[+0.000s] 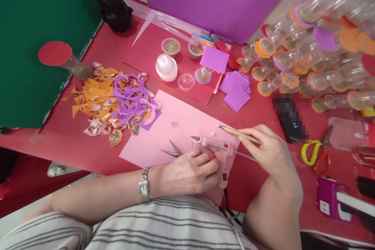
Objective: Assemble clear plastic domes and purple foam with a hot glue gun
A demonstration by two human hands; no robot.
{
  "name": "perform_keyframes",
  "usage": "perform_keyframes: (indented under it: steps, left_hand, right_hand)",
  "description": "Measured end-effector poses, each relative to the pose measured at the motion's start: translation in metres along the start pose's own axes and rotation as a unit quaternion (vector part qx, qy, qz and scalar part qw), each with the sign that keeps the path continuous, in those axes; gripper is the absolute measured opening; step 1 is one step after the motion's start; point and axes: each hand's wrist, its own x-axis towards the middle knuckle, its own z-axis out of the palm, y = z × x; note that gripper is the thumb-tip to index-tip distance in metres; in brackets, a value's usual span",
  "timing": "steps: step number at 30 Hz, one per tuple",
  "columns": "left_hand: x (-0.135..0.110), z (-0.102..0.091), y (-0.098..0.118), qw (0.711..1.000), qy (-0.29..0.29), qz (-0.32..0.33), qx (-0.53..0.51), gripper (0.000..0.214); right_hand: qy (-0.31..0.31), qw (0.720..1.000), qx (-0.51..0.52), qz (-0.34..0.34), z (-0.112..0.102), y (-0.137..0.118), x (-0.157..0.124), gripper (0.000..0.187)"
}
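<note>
In the head view my right hand (268, 150) is closed around a slim tan pen-like tool (238, 133) with a metallic tip pointing left. Its exact kind is unclear. My left hand (190, 172) lies curled over scissors; their parted dark blades (173, 150) stick out to the left and a bit of orange handle shows by the fingers. A pink glue gun (224, 166) rests beside that hand, its nozzle toward the left. Beneath both is a pale pink sheet (146, 136) with small crumbs on it.
Orange and purple scraps (117, 97) are heaped at left. Sand-filled cups (170, 47), a white dome-shaped object (166, 67) and purple squares (237, 90) sit further back. Clear bottle-like pieces (310, 62) crowd the right, near yellow-and-orange scissors (318, 154) and a black pouch (290, 119).
</note>
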Motion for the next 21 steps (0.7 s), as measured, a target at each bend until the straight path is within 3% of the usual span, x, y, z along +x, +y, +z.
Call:
perform_keyframes:
  steps: [9, 13, 21]
  left_hand:
    - [0.005, -0.0005, 0.0021, 0.998, -0.004, -0.044, 0.049, 0.024]
    - [0.008, -0.0023, 0.0034, 0.994, -0.041, -0.072, 0.069, 0.024]
    - [0.0085, 0.0011, 0.0014, 0.999, -0.013, -0.034, 0.035, 0.017]
  right_hand:
    - [-0.007, 1.0, 0.004, 0.002, -0.0004, -0.0012, -0.0006, 0.025]
    - [-0.012, 1.0, 0.012, 0.011, 0.0001, -0.0012, -0.0006, 0.024]
    - [-0.019, 0.999, 0.031, 0.017, 0.0011, 0.0026, -0.0013, 0.022]
